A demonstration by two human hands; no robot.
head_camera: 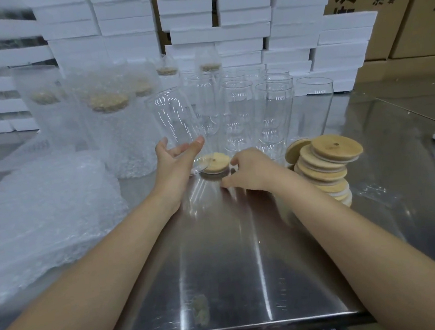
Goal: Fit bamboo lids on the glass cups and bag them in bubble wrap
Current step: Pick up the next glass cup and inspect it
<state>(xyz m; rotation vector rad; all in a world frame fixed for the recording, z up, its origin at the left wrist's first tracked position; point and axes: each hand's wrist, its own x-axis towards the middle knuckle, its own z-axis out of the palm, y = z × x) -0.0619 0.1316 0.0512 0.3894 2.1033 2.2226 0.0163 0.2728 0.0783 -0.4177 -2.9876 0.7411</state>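
Reaching: left hand point(175, 158), open, palm turned inward, thumb and fingers spread around the lower part of a tilted cup point(172, 115); contact looks partial, no firm closure, so whether the cup is truly held cannot be told. Cup: clear glass, long axis leaning away and to the left, mouth up and far, base near the hand and close to the table point(221, 258). Lid point(215, 162): bamboo disc, lying flat on the table just right of the left hand, touching or nearly touching the cup's base. Right hand point(252, 170): knuckles up, fingers curled loosely, nothing in it; fingertips just beside the lid's right edge, so this hand is the nearer to it. Judged next need: right hand takes the lid, left steadies the cup upright. Outward: lid stack point(326, 164), leaning, right of the right hand; bare cups point(272, 105) in rows toward the far edge; wrapped cups point(110, 122) far left; loose bubble wrap point(42, 215) along the left edge.
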